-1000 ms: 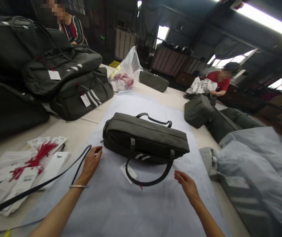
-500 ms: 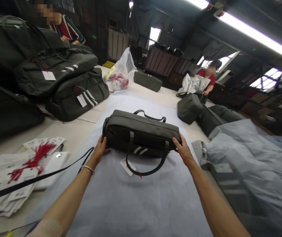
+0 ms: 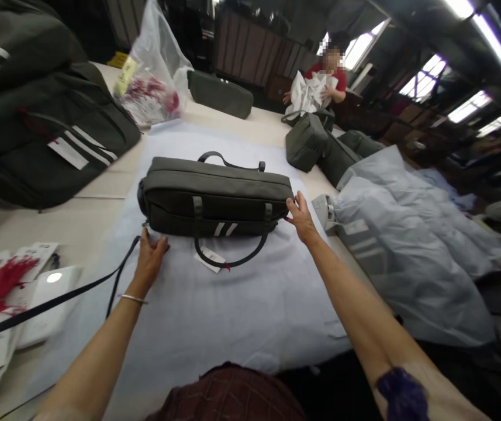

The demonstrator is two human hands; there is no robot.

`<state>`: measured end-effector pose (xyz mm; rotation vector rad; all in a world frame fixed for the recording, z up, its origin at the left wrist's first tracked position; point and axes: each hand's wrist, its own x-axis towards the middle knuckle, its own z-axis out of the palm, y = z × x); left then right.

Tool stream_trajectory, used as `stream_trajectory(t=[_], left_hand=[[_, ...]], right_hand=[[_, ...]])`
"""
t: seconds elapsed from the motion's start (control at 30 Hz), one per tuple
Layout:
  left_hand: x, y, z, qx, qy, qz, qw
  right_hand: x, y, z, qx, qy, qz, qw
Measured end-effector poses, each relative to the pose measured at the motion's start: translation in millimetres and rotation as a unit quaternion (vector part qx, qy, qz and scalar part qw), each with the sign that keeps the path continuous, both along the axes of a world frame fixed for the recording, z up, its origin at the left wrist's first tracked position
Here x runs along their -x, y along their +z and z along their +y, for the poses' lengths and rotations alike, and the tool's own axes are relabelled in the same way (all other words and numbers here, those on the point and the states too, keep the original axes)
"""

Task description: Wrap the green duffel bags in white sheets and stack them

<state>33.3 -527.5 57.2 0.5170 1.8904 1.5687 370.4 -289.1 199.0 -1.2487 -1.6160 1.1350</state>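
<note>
A dark green duffel bag [image 3: 219,184] stands before me with two loop handles, and two white stripes mark its near side. A white tag [image 3: 210,259] lies under the near handle, with a bit of red cord. My right hand [image 3: 301,220] grips the bag's right end, its fingers at the lower corner. My left hand [image 3: 151,257] is just below the bag's left end, thumb and fingers apart, with a fingertip near a small metal clip. A long dark strap [image 3: 75,292] runs from there to the left.
White sheeting [image 3: 215,316] covers the table under the bag. Tags with red cords [image 3: 2,286] and a white box [image 3: 51,304] are at left. More green bags [image 3: 52,134] are piled behind them. Right are plastic-wrapped bags [image 3: 408,245]. A person in red [image 3: 338,82] handles white material at the back.
My view has shifted right and down, so the bag sits further left and higher. My left hand has slid off the bag's end to below its corner. My right hand stays at its end.
</note>
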Motion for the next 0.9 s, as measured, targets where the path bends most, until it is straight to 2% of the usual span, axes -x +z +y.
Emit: stream_trajectory(t=[0.07, 0.1, 0.2, 0.27, 0.33, 0.4, 0.47, 0.53, 0.57, 0.63, 0.67, 0.73, 0.8, 0.83, 0.9], left_hand=[[-15, -14.7, -22, 0.019, -0.075, 0.128, 0.989], [-23, -22.5, -35, 0.025, -0.125, 0.208, 0.97], [-52, -42.6, -79, 0.044, -0.251, 0.426, 0.868], [-74, -49.4, -107, 0.058, -0.3, 0.529, 0.792], [-94, -50.7, -132, 0.053, -0.329, 0.6, 0.727], [-110, -49.3, -152, 0.025, -0.359, 0.646, 0.673], [-120, -49.2, -170, -0.001, -0.388, 0.668, 0.635], [-123, -52.5, -185, -0.034, -0.405, 0.676, 0.615], [-123, -55.2, -192, -0.056, -0.41, 0.675, 0.611], [-120, -60.2, -205, -0.107, -0.426, 0.649, 0.622], [-119, -61.0, -210, -0.115, -0.433, 0.617, 0.647], [-117, -56.2, -211, -0.086, -0.43, 0.51, 0.74], [-116, -42.3, -198, -0.023, -0.395, 0.364, 0.843], [-116, -32.7, -185, 0.004, -0.366, 0.291, 0.884], [-114, -12.2, -149, 0.025, -0.296, 0.179, 0.938]], right_hand=[[-20, -12.2, -25, 0.03, -0.035, 0.03, 0.998], [-33, -21.1, -41, 0.058, -0.044, 0.039, 0.997], [-77, -53.5, -97, 0.189, -0.034, 0.03, 0.981], [-102, -74.5, -132, 0.259, -0.026, 0.019, 0.965], [-117, -91.8, -158, 0.283, -0.027, -0.008, 0.959], [-123, -104.6, -177, 0.243, -0.012, -0.067, 0.967], [-124, -113.9, -192, 0.143, 0.036, -0.149, 0.978], [-122, -120.9, -204, 0.062, 0.119, -0.224, 0.965], [-120, -123.7, -208, 0.063, 0.157, -0.253, 0.953], [-116, -126.7, -210, 0.124, 0.195, -0.284, 0.931], [-113, -126.5, -208, 0.16, 0.196, -0.287, 0.924], [-101, -121.6, -198, 0.204, 0.185, -0.279, 0.92], [-81, -111.2, -182, 0.234, 0.151, -0.206, 0.938], [-68, -105.0, -174, 0.255, 0.12, -0.138, 0.949], [-38, -92.6, -160, 0.297, 0.043, 0.022, 0.954]])
